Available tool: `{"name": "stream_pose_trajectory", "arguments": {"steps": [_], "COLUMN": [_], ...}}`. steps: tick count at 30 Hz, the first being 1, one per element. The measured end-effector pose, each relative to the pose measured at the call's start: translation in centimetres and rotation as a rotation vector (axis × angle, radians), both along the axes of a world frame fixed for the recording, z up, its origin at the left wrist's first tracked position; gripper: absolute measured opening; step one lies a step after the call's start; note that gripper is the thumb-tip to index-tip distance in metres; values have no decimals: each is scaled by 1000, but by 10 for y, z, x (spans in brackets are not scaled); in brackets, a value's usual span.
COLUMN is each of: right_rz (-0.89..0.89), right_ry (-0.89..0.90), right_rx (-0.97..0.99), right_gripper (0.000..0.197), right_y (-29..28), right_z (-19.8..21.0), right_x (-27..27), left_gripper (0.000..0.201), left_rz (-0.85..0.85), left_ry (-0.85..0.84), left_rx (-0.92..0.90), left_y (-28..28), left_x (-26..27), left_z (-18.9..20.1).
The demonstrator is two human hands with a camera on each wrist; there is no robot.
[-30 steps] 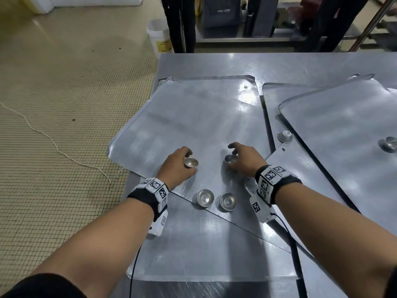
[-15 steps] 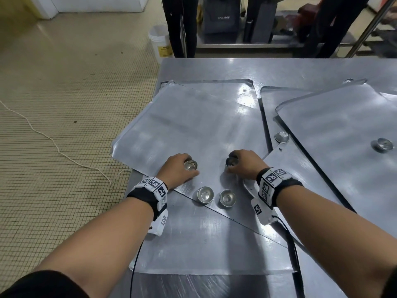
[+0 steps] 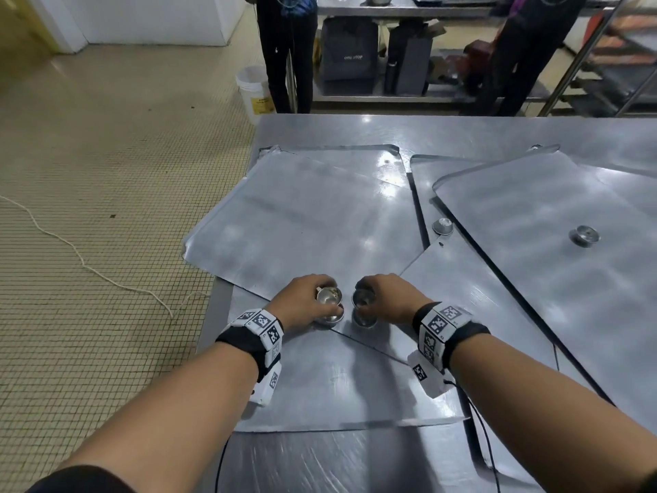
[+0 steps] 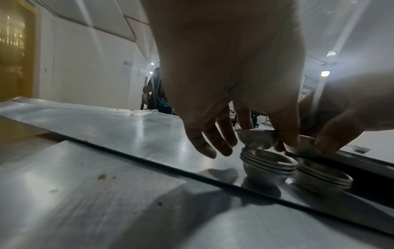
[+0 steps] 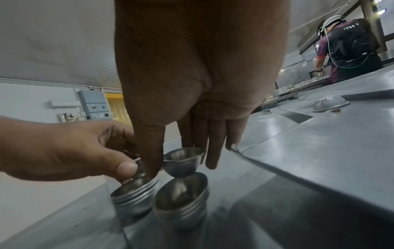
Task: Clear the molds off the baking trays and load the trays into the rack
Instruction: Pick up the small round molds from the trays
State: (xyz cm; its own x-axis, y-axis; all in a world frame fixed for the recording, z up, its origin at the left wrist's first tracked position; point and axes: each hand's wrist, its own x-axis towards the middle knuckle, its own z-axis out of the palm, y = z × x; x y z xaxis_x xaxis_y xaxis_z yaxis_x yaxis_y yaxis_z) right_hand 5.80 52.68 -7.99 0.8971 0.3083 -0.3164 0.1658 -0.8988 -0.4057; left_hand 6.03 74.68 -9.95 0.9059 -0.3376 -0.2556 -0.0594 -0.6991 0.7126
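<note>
Several flat metal baking trays overlap on the steel table, the biggest one (image 3: 302, 225) reaching over its left edge. At that tray's near edge stand two short stacks of small metal cup molds, the left stack (image 3: 333, 317) (image 4: 268, 166) and the right stack (image 3: 365, 321) (image 5: 183, 193). My left hand (image 3: 327, 297) pinches one mold (image 4: 255, 139) just above the left stack. My right hand (image 3: 363, 297) pinches another mold (image 5: 183, 161) just above the right stack. Two single molds lie upside down farther right, one (image 3: 442, 226) on a lower tray and one (image 3: 585, 235) on the right tray (image 3: 533, 208).
The table's left edge drops to a tiled floor with a loose white cord (image 3: 81, 261). A white bucket (image 3: 254, 90) and two standing people (image 3: 284, 48) are beyond the far edge. Metal shelving (image 3: 625, 65) stands at the top right.
Both hands picked a mold up from farther in on the tray and drew it back toward me. Each hand now holds its mold over a stack near the tray's edge.
</note>
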Motion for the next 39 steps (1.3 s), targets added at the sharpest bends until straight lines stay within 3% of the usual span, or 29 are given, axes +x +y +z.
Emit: {"name": "stream_pose_trajectory", "arguments": {"steps": [11,16,23,25,30,34,39], "right_rz": [63,44,66,18,-183,-298,-433], "right_ry": [-70,-88,-156,-158,-136,-171,-193], "right_rx": [-150,-159,-182,-108,39,71,109], "right_gripper": [29,19,22,25,52,30,38], "right_y": [2,9,17,15,-6,-38,-86], "right_z": [-21,-24,-16,-9,9,20,35], "right_x": [-31,-44,-75,-85,-104,-113,-124], "left_gripper": [61,54,50,50,53,52,42], "left_rz": [-71,-2,-8,-4,-41,-65,-119], "left_ry": [-33,-69,-93,-93,-146,-173,-175], "left_rx": [116,90,112,104,74,45,-17], "left_y": [-1,3,7,7,-10,-40,-83], "left_x": [-20,-34,-49,-51,-49,-47,-48], "left_z": [-3,-7,-8,-6,5,17,31]}}
